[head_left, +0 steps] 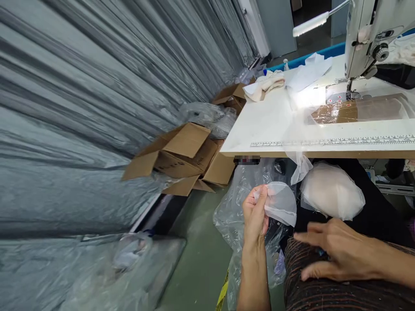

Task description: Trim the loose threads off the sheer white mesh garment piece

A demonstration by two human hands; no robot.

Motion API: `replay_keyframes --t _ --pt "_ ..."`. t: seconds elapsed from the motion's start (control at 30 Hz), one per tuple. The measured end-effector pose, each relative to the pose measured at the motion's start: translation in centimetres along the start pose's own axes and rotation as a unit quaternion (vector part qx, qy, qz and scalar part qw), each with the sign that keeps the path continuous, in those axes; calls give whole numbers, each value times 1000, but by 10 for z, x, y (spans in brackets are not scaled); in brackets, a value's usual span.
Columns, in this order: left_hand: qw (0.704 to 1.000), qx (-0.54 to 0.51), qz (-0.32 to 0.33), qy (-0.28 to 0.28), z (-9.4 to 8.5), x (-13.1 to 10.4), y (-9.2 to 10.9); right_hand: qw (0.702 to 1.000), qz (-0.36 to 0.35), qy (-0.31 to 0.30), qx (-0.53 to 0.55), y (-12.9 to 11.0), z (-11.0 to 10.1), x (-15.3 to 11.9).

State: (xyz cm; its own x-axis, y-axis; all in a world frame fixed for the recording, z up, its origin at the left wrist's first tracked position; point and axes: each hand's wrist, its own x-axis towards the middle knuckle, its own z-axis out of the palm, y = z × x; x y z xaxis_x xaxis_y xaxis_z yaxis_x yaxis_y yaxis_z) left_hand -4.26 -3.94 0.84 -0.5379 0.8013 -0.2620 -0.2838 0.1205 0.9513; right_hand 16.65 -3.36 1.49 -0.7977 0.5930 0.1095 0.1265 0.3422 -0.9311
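Note:
Between the thumb and fingers of my left hand [256, 207] is a sheer white fabric piece [281, 201] with a curved edge, held up below the table's front edge. My right hand [335, 248] hovers over or rests on my dark striped lap [311, 289]; its thumb and fingers are apart and nothing shows in them. Just beyond it, a rounded stack of sheer, pale fabric [332, 190] lies on black cloth. A strip of thin white fabric [301, 166] hangs over the table edge near my left hand.
A sewing machine [363, 47] with a lit lamp [311, 24] stands on the white table [259, 125], which has a printed ruler along its front. Cream fabric [266, 85] lies at its far corner. Open cardboard boxes [188, 140], plastic bags [240, 207] and a grey curtain [97, 108] are left.

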Motion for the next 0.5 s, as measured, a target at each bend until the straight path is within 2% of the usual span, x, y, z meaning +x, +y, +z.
replay_keyframes --t 0.03,0.13,0.17,0.2,0.27,0.33,0.37,0.4,0.43,0.5 --pt "1000 -3 2 6 1 -1 1 1000 11 15 -13 0 -3 4" --pt "1000 -9 0 5 4 -7 1 985 46 164 14 5 -11 23" --pt "1000 -7 -3 -5 5 -9 -1 981 53 184 34 8 -12 30" --pt "1000 1 -5 -19 6 -12 -3 977 60 193 62 12 -11 37" --pt "998 44 17 -41 7 -16 -10 972 83 172 138 18 -4 47" --pt "985 120 126 -14 5 -19 -16 961 90 177 191 24 6 52" --pt "963 165 212 11 4 -19 -19 955 89 200 200 26 11 52" --pt "926 206 313 48 3 -19 -21 949 95 224 202 28 14 52" --pt "879 245 407 50 1 -19 -22 944 101 241 201 29 16 51" --pt "788 310 529 -45 -1 -15 -22 945 102 250 187 30 16 49"
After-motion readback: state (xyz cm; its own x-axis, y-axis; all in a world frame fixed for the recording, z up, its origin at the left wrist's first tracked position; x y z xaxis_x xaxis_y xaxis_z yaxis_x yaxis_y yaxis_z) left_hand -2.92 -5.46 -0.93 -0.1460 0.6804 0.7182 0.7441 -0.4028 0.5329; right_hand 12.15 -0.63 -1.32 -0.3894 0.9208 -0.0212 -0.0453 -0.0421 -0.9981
